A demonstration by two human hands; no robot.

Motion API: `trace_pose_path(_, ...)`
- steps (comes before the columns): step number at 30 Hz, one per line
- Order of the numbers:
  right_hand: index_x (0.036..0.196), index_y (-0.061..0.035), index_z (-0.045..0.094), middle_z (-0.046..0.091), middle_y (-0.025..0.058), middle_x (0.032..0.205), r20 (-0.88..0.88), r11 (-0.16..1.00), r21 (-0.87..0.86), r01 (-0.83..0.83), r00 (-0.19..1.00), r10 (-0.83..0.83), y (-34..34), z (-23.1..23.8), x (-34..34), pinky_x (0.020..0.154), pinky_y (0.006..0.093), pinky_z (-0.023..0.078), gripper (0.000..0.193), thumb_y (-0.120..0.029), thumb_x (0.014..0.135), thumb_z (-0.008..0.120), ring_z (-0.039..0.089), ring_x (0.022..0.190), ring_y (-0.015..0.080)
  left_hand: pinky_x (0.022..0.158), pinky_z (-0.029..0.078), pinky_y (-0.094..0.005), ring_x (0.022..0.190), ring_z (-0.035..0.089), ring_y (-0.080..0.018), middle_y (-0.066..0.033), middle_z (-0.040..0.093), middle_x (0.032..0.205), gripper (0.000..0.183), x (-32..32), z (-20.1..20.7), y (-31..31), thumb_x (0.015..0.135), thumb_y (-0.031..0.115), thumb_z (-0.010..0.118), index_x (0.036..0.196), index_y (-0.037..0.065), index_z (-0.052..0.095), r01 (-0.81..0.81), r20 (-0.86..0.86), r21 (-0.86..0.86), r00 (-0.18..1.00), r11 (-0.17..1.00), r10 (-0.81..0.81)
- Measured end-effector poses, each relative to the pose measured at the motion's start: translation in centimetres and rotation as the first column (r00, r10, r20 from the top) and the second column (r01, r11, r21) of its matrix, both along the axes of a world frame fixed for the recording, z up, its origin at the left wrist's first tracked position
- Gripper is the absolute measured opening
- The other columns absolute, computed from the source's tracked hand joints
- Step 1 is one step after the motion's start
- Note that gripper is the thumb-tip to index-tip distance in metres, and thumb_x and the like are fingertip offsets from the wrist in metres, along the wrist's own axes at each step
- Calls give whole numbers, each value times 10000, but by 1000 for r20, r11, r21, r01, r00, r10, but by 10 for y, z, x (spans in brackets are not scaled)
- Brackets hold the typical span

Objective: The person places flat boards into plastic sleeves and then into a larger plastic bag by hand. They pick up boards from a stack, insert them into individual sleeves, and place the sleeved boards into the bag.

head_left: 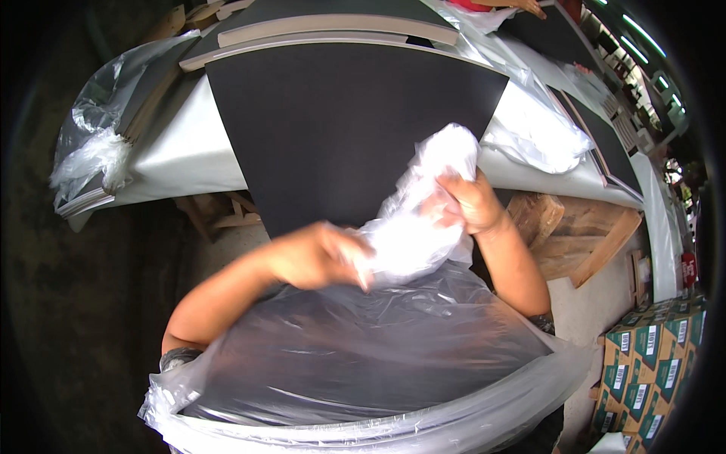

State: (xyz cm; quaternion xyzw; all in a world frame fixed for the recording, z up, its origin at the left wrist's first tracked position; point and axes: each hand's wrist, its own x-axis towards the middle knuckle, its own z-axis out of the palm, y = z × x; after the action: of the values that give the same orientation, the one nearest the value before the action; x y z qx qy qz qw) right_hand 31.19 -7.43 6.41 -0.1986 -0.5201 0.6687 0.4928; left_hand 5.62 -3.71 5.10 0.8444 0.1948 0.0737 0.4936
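A crumpled bunch of thin white plastic film [408,242] stretches between my hands, above the near end of a large flat black panel [340,121]. My right hand [469,200] is closed on the bunch, thumb on top, with part of the film sticking up past the fingers. Lower and to the left, my left hand [321,257] is blurred by motion; its fingers look curled at the film's left edge. A clear plastic sheet [363,348] spreads over my front below both hands, its gathered rim curving along the bottom.
More dark panels with pale edges [340,30] lie beyond the black one. Plastic-wrapped panels [98,151] sit at left. White-covered tables rest over wooden supports [582,234]. Patterned cartons [650,371] are stacked at lower right. Another person's hand [529,7] shows at the far right.
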Motion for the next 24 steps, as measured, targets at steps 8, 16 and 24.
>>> trace_pose_path(8, 760, -97, 538, 547, -3, 615, -225, 954, -173, 246, 933, -281, 1, -1, 67, 560, 267, 463, 208, -263, 879, 497, 536, 555, 111, 806, 437, -315, 904, 568, -168, -106, 635, 886, 269, -38, -20, 24, 748, 249, 665, 923, 47, 639, 57, -171, -54, 983, 997, -65)
trace_pose_path(16, 966, -31, 556, 590, 61, 864, 243, 902, -101, 420, 889, -387, -10, -19, 87, 751, 303, 459, 188, -170, 844, 522, 557, 824, 153, 808, 433, -339, 869, 572, -182, -89, 621, 888, 354, -69, -16, 30, 815, 354, 575, 971, 36, 586, -304, 167, -346, 911, 888, 377)
trace_pose_path(24, 1076, -33, 519, 579, 90, 973, 805, 978, 171, 119, 555, -209, -26, -9, 72, 817, 305, 446, 347, -315, 880, 467, 559, 891, 180, 798, 473, -389, 938, 570, -233, -138, 560, 1071, 384, -93, -24, 58, 797, 269, 576, 1070, 5, 518, -87, 387, -819, 647, 567, 658)
